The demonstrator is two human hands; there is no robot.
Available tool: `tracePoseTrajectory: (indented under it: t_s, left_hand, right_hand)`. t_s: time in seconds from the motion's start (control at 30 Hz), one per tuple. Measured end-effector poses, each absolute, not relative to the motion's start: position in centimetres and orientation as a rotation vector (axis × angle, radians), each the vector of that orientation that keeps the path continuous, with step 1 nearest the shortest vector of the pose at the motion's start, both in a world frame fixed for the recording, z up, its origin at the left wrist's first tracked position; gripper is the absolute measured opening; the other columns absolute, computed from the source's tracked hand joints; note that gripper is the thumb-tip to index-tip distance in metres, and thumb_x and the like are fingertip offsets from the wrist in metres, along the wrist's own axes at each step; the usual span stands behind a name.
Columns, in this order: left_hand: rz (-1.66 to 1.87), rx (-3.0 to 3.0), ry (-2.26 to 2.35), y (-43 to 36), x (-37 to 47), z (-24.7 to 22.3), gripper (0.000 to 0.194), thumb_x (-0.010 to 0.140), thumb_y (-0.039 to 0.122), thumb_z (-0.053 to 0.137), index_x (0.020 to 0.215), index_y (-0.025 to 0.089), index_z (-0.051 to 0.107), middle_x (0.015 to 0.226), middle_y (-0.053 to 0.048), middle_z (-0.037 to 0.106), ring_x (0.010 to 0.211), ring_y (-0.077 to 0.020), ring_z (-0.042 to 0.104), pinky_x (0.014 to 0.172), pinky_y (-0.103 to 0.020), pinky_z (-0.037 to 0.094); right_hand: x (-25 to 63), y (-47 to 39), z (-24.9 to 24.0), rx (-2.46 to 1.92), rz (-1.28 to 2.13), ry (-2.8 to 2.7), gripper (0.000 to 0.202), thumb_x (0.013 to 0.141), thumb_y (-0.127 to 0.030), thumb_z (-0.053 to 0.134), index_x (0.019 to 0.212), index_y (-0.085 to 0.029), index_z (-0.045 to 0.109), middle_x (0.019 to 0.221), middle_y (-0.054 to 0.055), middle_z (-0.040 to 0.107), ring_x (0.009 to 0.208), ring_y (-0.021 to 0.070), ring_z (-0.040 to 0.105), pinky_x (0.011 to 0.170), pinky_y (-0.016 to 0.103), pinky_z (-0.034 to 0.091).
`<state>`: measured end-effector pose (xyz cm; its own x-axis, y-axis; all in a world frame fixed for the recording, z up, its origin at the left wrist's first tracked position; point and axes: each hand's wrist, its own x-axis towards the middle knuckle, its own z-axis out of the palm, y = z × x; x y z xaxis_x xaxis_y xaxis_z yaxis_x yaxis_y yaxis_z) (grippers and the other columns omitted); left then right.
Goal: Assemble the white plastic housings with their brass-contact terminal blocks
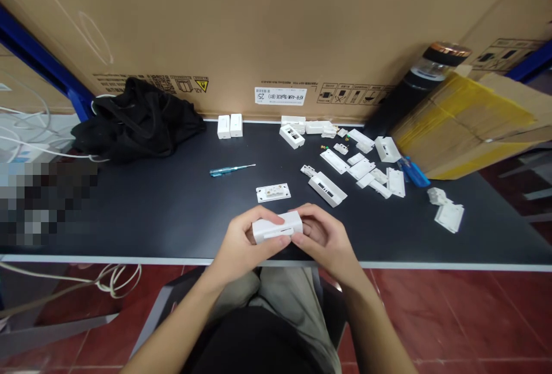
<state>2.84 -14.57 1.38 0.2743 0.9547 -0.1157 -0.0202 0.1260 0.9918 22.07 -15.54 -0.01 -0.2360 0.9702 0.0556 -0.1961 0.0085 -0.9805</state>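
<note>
Near the front edge of the dark table, a white plastic housing (277, 226) is held between both hands. My left hand (249, 240) grips its left end, with the thumb along the near side. At the right end, my right hand (319, 236) holds it with thumb and fingers, partly hidden behind it. Just beyond the hands lies a white plate with a small fitting (273, 192). An open white housing (326, 189) rests to its right. A blue screwdriver (232, 170) lies farther back on the left.
A black cloth bag (142, 121) sits at the back left, beside two small white boxes (230, 126). Several white plastic parts (361, 168) are scattered on the right. A black bottle (409, 89) and a taped cardboard package (461, 126) stand at the back right.
</note>
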Motion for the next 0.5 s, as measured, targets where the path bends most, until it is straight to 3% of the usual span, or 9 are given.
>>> tracePoseTrajectory:
  t_s: [0.13, 0.27, 0.37, 0.5]
  left_hand:
    - [0.963, 1.232, 1.041, -14.6, 2.9, 1.3, 0.033, 0.072, 0.038, 0.085, 0.086, 0.013, 0.069, 0.066, 0.001, 0.062, 0.055, -0.0074, 0.047, 0.052, -0.018, 0.039]
    - [1.005, 1.218, 1.003, -14.4, 2.9, 0.7, 0.033, 0.072, 0.037, 0.087, 0.089, 0.013, 0.071, 0.071, 0.0, 0.065, 0.059, -0.0071, 0.051, 0.055, -0.017, 0.041]
    - [1.061, 1.125, 0.932, -14.3, 2.9, 0.2, 0.033, 0.072, 0.036, 0.088, 0.093, 0.014, 0.074, 0.081, -0.002, 0.07, 0.068, -0.0093, 0.06, 0.064, -0.018, 0.049]
    - [1.073, 1.024, 0.823, -14.2, 2.9, -0.1, 0.035, 0.073, 0.036, 0.088, 0.098, 0.013, 0.075, 0.089, -0.005, 0.073, 0.081, -0.0152, 0.069, 0.075, -0.025, 0.058]
  right_hand:
    - [22.2, -15.3, -0.2, -0.882, 1.401, -1.303, 0.027, 0.085, -0.029, 0.077, 0.108, -0.021, 0.066, 0.1, 0.005, 0.066, 0.093, 0.0172, 0.067, 0.087, 0.032, 0.058]
    - [21.9, -15.6, -0.4, -0.875, 1.319, -1.365, 0.038, 0.088, -0.028, 0.075, 0.123, -0.025, 0.062, 0.104, 0.005, 0.067, 0.095, 0.0165, 0.068, 0.086, 0.031, 0.058]
    - [21.6, -15.9, -0.4, -0.857, 1.066, -1.462, 0.042, 0.088, -0.025, 0.073, 0.129, -0.029, 0.061, 0.118, 0.007, 0.062, 0.106, 0.0195, 0.066, 0.087, 0.034, 0.059]
    - [21.2, -16.4, -0.2, -0.893, 0.588, -1.773, 0.026, 0.086, -0.022, 0.074, 0.112, -0.027, 0.071, 0.125, 0.01, 0.06, 0.117, 0.0253, 0.06, 0.095, 0.043, 0.055]
